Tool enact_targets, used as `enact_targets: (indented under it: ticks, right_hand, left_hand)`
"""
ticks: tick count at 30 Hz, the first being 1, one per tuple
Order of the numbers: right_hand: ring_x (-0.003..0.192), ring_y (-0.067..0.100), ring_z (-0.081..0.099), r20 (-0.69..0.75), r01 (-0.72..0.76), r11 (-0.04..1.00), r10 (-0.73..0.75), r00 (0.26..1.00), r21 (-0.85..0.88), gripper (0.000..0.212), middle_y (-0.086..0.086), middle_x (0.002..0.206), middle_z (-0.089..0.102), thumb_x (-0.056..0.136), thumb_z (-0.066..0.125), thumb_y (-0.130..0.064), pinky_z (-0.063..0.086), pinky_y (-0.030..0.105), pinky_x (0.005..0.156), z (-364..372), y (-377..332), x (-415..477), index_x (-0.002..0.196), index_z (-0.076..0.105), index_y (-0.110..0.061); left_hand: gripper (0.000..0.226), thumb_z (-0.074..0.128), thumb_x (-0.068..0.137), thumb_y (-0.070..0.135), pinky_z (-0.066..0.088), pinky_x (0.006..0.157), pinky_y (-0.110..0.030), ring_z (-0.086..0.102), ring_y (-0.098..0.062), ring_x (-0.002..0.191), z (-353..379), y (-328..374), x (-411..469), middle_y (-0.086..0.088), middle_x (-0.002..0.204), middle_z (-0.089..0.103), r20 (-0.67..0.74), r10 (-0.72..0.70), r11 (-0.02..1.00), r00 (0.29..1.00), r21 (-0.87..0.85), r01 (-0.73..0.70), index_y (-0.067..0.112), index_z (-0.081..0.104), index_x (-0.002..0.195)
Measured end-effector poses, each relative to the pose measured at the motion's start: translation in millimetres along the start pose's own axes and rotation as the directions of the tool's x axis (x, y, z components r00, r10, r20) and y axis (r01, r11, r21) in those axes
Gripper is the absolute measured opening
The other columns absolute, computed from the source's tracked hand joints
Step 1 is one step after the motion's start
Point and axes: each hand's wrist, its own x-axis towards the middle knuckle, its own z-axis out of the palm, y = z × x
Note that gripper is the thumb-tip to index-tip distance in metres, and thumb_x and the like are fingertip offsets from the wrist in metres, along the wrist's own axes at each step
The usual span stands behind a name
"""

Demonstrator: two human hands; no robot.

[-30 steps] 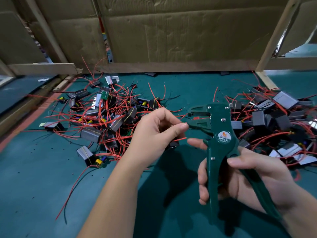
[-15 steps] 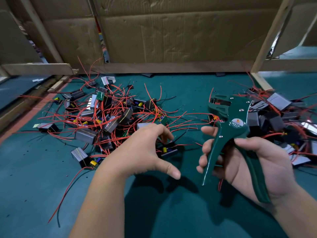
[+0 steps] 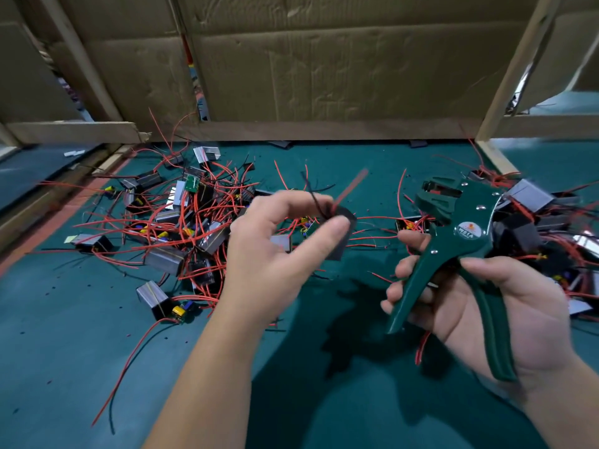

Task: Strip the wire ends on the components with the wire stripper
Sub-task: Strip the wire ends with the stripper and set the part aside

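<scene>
My left hand (image 3: 278,244) holds a small dark component (image 3: 343,228) between thumb and fingers above the green mat. A red wire and a black wire stick up from it, blurred by motion. My right hand (image 3: 505,303) grips the green wire stripper (image 3: 460,241) by its handles, jaws pointing up and left, a short way right of the component. The jaws stand apart from the wires. A pile of components with red wires (image 3: 181,222) lies left of my left hand.
A second heap of dark and silver components (image 3: 531,222) with red wires lies at the right, behind the stripper. Cardboard walls (image 3: 324,66) and wooden battens close off the back. The green mat (image 3: 64,367) stretches toward me at the lower left.
My left hand went down to the pile with fingers spread, then came up holding a component with its wires upright. My right hand with the stripper shifted right and stays raised.
</scene>
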Motion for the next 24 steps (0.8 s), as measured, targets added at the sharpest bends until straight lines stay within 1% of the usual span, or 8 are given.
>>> enact_targets:
  ticks: [3,5,7,10,15,19,22,24]
  right_hand:
    - [0.073,0.038,0.065,-0.011,-0.012,1.000,0.012,1.000,0.008,0.077,0.023,0.086,0.064,0.048,0.078,-0.026,0.056,0.051,0.072,-0.5,0.7,0.3,0.117,0.062,0.002]
    - [0.073,0.039,0.065,-0.005,-0.039,0.999,0.039,0.999,0.008,0.078,0.024,0.087,0.063,0.048,0.080,-0.025,0.055,0.053,0.073,-0.6,1.6,0.4,0.119,0.061,0.002]
    - [0.073,0.040,0.064,0.020,-0.084,0.996,0.084,0.996,0.013,0.079,0.026,0.087,0.062,0.049,0.081,-0.024,0.055,0.054,0.072,-0.5,2.2,0.0,0.120,0.060,0.003]
    - [0.073,0.041,0.064,0.100,-0.189,0.982,0.187,0.977,0.015,0.073,0.026,0.087,0.062,0.054,0.081,-0.023,0.054,0.053,0.071,-0.1,1.3,-1.3,0.119,0.061,0.003]
    - [0.075,0.041,0.063,0.213,-0.344,0.938,0.329,0.920,0.037,0.069,0.025,0.089,0.062,0.062,0.077,-0.022,0.054,0.054,0.074,0.5,-2.2,-0.9,0.123,0.058,0.005]
    - [0.085,0.043,0.060,0.339,-0.420,0.902,0.366,0.867,0.100,0.061,0.028,0.097,0.059,0.081,0.060,-0.021,0.049,0.055,0.084,1.6,-6.1,-0.4,0.132,0.044,0.009]
    - [0.091,0.041,0.058,0.356,-0.423,0.906,0.384,0.852,0.034,0.049,0.027,0.101,0.056,0.088,0.049,-0.023,0.046,0.054,0.088,2.6,-6.6,-2.1,0.125,0.051,0.010]
    - [0.092,0.041,0.059,0.377,-0.431,0.902,0.395,0.838,0.012,0.043,0.027,0.101,0.056,0.090,0.046,-0.022,0.046,0.053,0.089,2.7,-6.3,-3.4,0.119,0.053,0.009]
  left_hand:
    - [0.016,0.067,0.081,0.020,0.052,0.082,-0.031,0.069,-0.023,0.089,0.7,5.6,3.5,-0.008,0.095,0.073,0.010,-0.117,0.866,0.993,-0.489,0.107,0.017,0.056,0.092]
    - [0.013,0.060,0.084,0.015,0.054,0.068,-0.025,0.070,-0.022,0.073,0.2,6.9,4.1,-0.005,0.088,0.073,0.105,-0.228,0.734,0.968,-0.635,0.242,0.016,0.050,0.091]
    - [0.009,0.056,0.084,0.022,0.051,0.054,-0.023,0.064,-0.016,0.061,0.0,4.8,3.1,0.003,0.078,0.067,0.192,-0.293,0.742,0.937,-0.572,0.350,0.018,0.054,0.092]
    - [0.019,0.050,0.091,0.037,0.045,0.045,-0.020,0.053,-0.008,0.054,2.9,2.4,0.0,0.008,0.068,0.057,0.312,-0.335,0.809,0.889,-0.388,0.441,0.022,0.061,0.097]
    - [0.019,0.048,0.090,0.035,0.044,0.039,-0.021,0.064,-0.012,0.062,3.0,4.0,-0.6,0.007,0.070,0.058,0.452,-0.394,0.746,0.800,-0.351,0.565,0.029,0.062,0.079]
    - [0.019,0.052,0.084,0.029,0.027,0.039,-0.013,0.047,-0.009,0.048,1.2,0.9,1.2,-0.001,0.059,0.050,0.463,-0.428,0.776,0.776,-0.253,0.578,0.028,0.062,0.069]
    - [0.020,0.054,0.081,0.032,0.023,0.039,-0.013,0.040,-0.008,0.044,1.7,-0.7,2.1,-0.011,0.068,0.044,0.440,-0.432,0.786,0.787,-0.245,0.568,0.025,0.059,0.062]
    - [0.022,0.057,0.080,0.031,0.023,0.039,-0.012,0.037,-0.007,0.042,1.6,-2.4,1.7,-0.005,0.062,0.043,0.430,-0.428,0.797,0.795,-0.236,0.557,0.023,0.057,0.059]
